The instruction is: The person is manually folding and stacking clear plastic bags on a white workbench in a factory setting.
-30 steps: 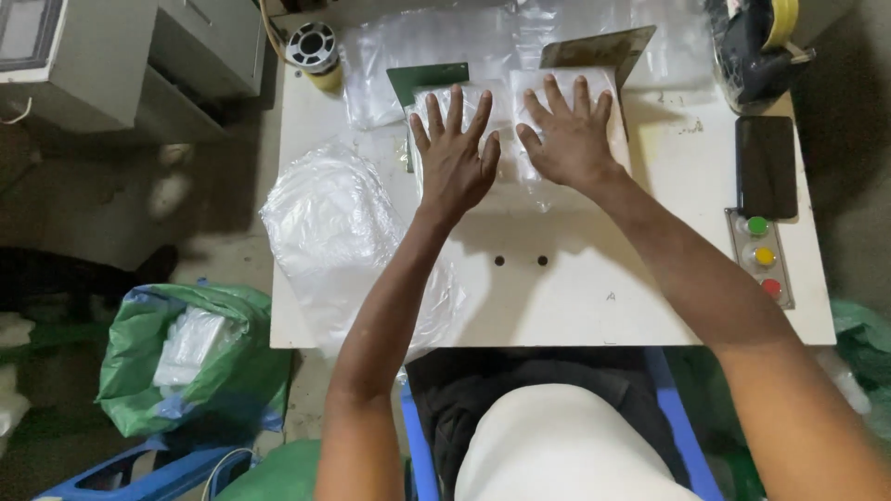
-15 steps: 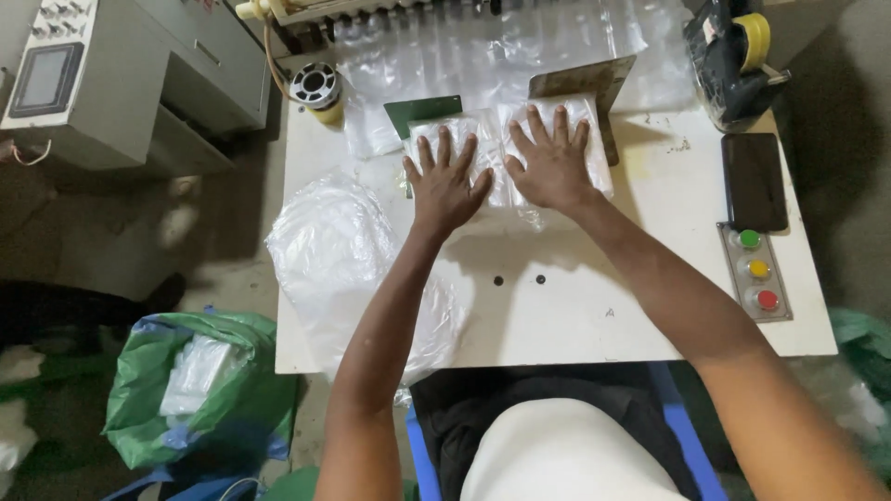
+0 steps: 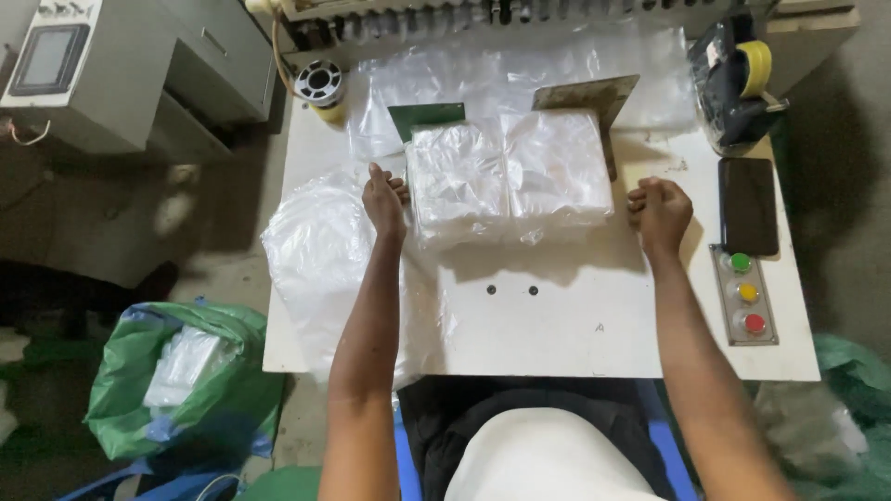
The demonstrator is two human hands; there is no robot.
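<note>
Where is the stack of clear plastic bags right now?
In the head view, the stack of clear plastic bags lies at the back middle of the white table, between the left hand and right hand.

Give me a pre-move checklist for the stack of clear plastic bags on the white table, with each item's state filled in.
1. Stack of clear bags squared against the green bracket and the metal angle plate: ok, it sits between them.
2. Left hand at the stack's left edge: ok, though contact cannot be told.
3. Right hand on the stack: not ok, it is curled and apart from the stack's right edge.
4. Phone and button panel apart from the stack: ok.
5. Loose plastic sheet apart from the stack: cannot tell, it lies close by the left arm.
</note>
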